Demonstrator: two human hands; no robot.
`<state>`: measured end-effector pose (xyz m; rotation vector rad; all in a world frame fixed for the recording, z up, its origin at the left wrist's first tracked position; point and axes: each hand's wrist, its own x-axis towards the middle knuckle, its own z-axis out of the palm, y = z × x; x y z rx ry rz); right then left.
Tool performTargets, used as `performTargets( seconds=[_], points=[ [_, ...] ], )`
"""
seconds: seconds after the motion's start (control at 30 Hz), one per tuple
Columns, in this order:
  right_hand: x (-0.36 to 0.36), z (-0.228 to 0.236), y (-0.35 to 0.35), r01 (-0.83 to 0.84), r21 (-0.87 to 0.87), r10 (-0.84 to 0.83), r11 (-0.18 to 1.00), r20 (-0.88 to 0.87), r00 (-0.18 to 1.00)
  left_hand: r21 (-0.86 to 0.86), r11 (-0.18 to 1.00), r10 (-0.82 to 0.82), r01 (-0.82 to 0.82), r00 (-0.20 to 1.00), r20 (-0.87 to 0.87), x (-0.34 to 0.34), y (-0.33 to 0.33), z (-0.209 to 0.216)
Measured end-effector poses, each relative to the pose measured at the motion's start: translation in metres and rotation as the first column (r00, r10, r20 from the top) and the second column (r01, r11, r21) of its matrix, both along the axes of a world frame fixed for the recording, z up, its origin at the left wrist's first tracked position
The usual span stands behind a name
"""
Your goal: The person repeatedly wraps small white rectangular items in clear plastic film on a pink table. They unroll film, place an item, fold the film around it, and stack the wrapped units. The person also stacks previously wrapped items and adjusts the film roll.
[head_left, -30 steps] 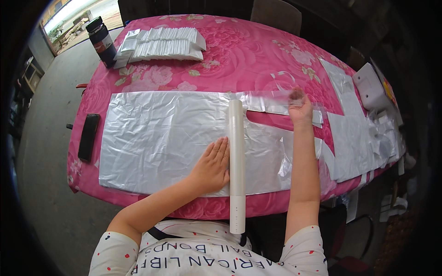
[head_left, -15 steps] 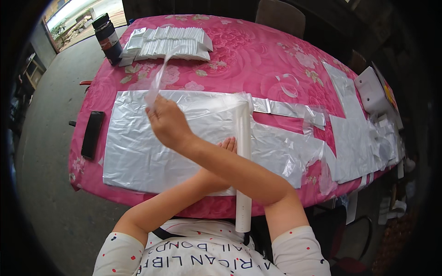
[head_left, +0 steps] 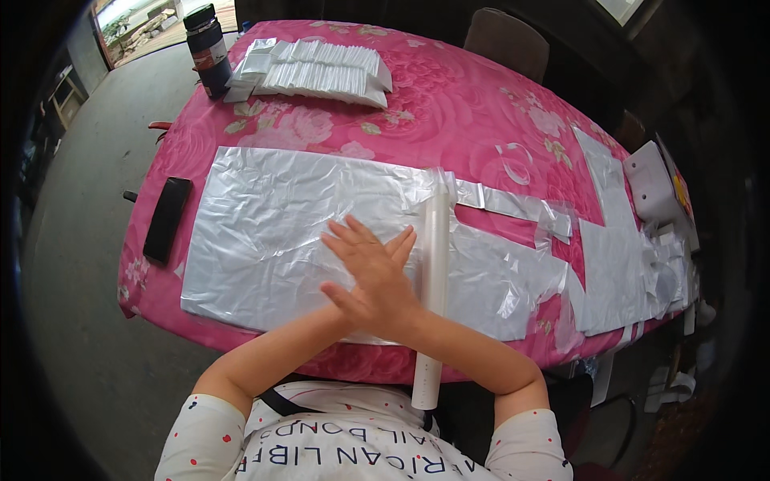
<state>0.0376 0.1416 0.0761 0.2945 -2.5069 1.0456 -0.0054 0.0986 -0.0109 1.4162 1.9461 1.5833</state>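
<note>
A stack of silvery plastic bags (head_left: 257, 232) lies flat across the near part of the table. My right hand (head_left: 373, 280) is over it with fingers spread and nothing held. Crossed beneath it, my left hand (head_left: 403, 243) is mostly hidden. Its showing fingertips stretch out flat beside a whitish roll or tube of clear plastic film (head_left: 435, 256). That roll lies lengthwise over the bags and juts past the table's near edge. To its right, a bag's cut-out handle end (head_left: 505, 276) leaves the pink cloth showing.
Folded white packets (head_left: 329, 72) and a dark bottle (head_left: 210, 52) stand at the far left. A black phone-like slab (head_left: 168, 220) rests near the left edge. Film scraps (head_left: 513, 163), more silvery bags (head_left: 613, 272) and a white box (head_left: 654, 180) sit rightward. Beyond is a chair (head_left: 507, 44).
My right hand has let go of a thin clear plastic strip and come back toward me, now spread over the bags. The strip no longer shows in the air. My left hand stays by the roll.
</note>
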Motion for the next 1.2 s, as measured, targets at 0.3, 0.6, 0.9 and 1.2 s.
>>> performTargets(
  seconds=[0.3, 0.6, 0.9, 1.2],
  points=[
    [0.120, -0.033, 0.101, 0.190, 0.212, -0.223, 0.959, 0.147, 0.964, 0.062, 0.998, -0.062, 0.005, 0.177, 0.982, -0.067, 0.063, 0.035],
    [0.098, -0.037, 0.099, -0.039, 0.380, -0.046, 0.924, 0.214, 0.976, -0.055, 0.998, 0.058, -0.020, 0.245, 0.968, -0.082, 0.043, 0.042],
    [-0.005, 0.010, -0.048, -0.550, -0.428, 0.683, 0.717, 0.270, 0.679, -0.139, 0.965, 0.238, -0.222, 0.519, 0.821, -0.111, -0.159, 0.061],
    [-0.076, -0.039, -0.041, -0.282, 0.369, 0.275, 0.885, 0.074, 0.959, -0.319, 0.834, 0.539, -0.450, 0.537, 0.649, -0.042, -0.325, 0.048]
  ],
)
